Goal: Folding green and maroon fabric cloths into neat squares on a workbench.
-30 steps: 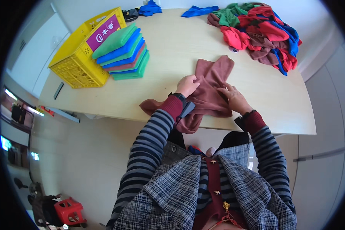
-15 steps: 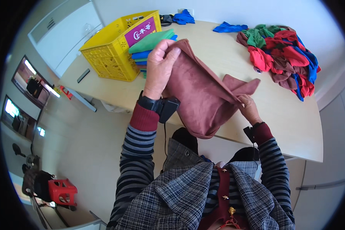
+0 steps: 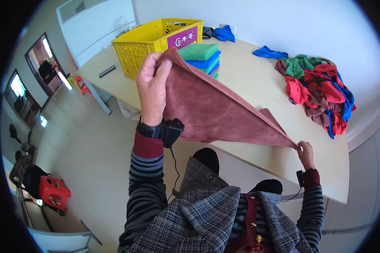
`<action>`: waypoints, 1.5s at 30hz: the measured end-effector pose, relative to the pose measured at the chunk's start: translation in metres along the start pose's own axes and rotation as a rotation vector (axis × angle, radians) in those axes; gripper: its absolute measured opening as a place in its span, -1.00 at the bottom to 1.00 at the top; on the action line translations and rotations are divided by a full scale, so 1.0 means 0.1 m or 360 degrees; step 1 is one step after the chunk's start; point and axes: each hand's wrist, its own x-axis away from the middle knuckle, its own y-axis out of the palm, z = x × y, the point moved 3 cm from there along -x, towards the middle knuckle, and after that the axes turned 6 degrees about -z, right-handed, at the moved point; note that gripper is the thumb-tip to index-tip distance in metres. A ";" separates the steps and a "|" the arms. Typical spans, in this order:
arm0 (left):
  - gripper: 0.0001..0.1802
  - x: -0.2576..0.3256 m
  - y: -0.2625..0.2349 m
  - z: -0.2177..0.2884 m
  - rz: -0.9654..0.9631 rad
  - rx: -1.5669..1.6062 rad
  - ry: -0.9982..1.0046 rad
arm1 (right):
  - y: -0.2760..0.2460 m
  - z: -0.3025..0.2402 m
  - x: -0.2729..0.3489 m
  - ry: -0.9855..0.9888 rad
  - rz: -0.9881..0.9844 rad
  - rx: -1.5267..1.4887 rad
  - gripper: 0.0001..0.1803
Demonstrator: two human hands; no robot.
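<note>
A reddish-brown cloth [image 3: 215, 111] hangs stretched between my two hands over the near edge of the table. My left hand [image 3: 152, 86] is closed on its upper left corner, thumb on top. At the far right end of the same edge, my right hand [image 3: 306, 155] pinches the other corner. Behind the cloth stands a stack of folded cloths [image 3: 200, 55], green and blue on top, partly hidden. Farther right lies a loose heap of crumpled cloths [image 3: 318, 90] in red, green, blue and brown.
A yellow plastic crate [image 3: 137, 52] stands on the table [image 3: 245, 76] at the back left, with a dark flat bar [image 3: 107, 71] beside it. Blue cloths [image 3: 223, 33] lie near the wall. A red stool [image 3: 55, 192] stands on the floor at left.
My hands have moved apart, the left one leftward and the right one right and down. The brown cloth, slack and folded before, is now pulled taut along its upper edge.
</note>
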 end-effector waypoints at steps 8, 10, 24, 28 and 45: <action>-0.79 0.10 -0.24 -0.07 0.0259 0.0221 -0.0119 | -0.52 0.65 0.11 0.0283 0.0359 -0.0938 -0.96; -0.77 0.02 -0.31 0.04 0.0259 0.0281 -0.0095 | -0.97 0.80 0.16 0.0264 0.0514 -0.1098 -0.95; -0.83 -0.35 0.01 -1.61 0.0108 0.0241 -0.0615 | -1.84 0.93 -0.32 0.0520 0.0435 -0.0721 -0.82; -0.86 -0.16 0.07 -2.35 -0.0018 -0.0206 -0.0594 | -1.23 1.25 -0.52 0.0700 0.0278 -0.0722 -0.80; -0.77 0.06 1.48 -2.56 -0.0396 -0.0412 -0.0536 | -0.87 0.48 -0.87 0.0466 -0.0024 -0.1533 -0.80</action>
